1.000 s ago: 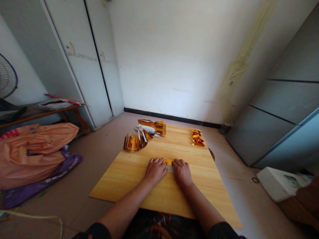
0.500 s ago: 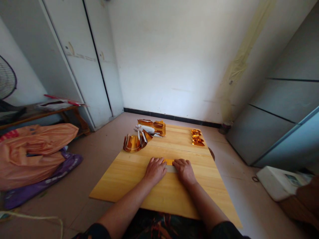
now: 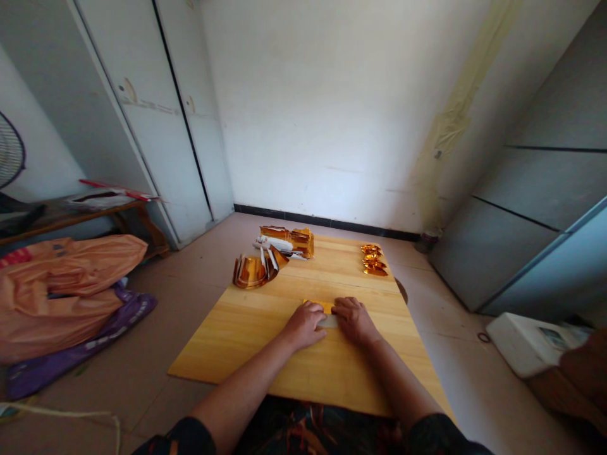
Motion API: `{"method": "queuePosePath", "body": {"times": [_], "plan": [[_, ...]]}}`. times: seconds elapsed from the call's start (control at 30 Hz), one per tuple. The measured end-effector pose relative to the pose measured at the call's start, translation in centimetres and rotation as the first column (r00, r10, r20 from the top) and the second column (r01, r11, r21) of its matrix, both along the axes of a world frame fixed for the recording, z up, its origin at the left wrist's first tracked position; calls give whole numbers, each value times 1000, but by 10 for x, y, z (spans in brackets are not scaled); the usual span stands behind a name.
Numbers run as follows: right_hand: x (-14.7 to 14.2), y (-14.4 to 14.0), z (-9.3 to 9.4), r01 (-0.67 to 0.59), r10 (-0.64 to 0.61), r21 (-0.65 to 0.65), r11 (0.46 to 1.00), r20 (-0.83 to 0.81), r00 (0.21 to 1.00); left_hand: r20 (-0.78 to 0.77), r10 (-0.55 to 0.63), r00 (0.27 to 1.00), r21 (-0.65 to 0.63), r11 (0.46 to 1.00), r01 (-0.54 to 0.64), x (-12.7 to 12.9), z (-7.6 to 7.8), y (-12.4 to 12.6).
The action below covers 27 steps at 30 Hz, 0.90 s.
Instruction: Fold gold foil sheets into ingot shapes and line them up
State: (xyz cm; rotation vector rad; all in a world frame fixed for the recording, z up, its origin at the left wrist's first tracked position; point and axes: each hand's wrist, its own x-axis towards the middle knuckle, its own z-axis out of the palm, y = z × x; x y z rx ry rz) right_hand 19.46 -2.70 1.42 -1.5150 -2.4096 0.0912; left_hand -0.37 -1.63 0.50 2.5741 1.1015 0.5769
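A small sheet of gold foil paper (image 3: pixel 327 308), with a whitish part along its near side, lies on the wooden board (image 3: pixel 227 341) in front of me. My left hand (image 3: pixel 305 326) is on its left end, fingers curled over the far edge and thumb reaching toward the near side. At the right end, the bent fingers of my right hand (image 3: pixel 355 321) press on the paper. Both hands cover its ends, so only the middle shows. Folded shiny gold paper pieces (image 3: pixel 374 260) stand in a row at the board's far right.
Curved gold sheets (image 3: pixel 251 270) stand at the board's left edge, with a stack of gold and white sheets (image 3: pixel 289 242) behind. Orange and purple bags (image 3: pixel 71 284) lie on the floor at left. A white box (image 3: pixel 526 344) sits at right, beside a grey cabinet (image 3: pixel 516 215).
My left hand has shifted slightly right and turned, its thumb now spread toward the near side. More of the foil's far left edge shows. The right hand has moved slightly right.
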Motion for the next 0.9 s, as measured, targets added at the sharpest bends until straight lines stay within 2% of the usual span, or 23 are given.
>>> {"method": "queuePosePath", "body": {"times": [0.23,0.4,0.6,0.8,0.9], "plan": [[24,1,-10,-144,134,-68,987,-127,983,-15,26,1000,17,1000,-25,3,0,0],[23,4,-16,-108,96,-65,992,-168,981,-8,51,999,31,998,-50,5,-1,-2],[14,8,-15,-75,68,-31,997,-187,980,-25,112,993,32,993,-112,9,-1,-4],[10,8,-16,-53,50,-9,999,-213,976,-51,128,990,111,986,-122,13,-2,-9],[13,7,-17,-82,76,-13,997,-245,967,-74,140,987,149,981,-127,13,-5,-11]]}}
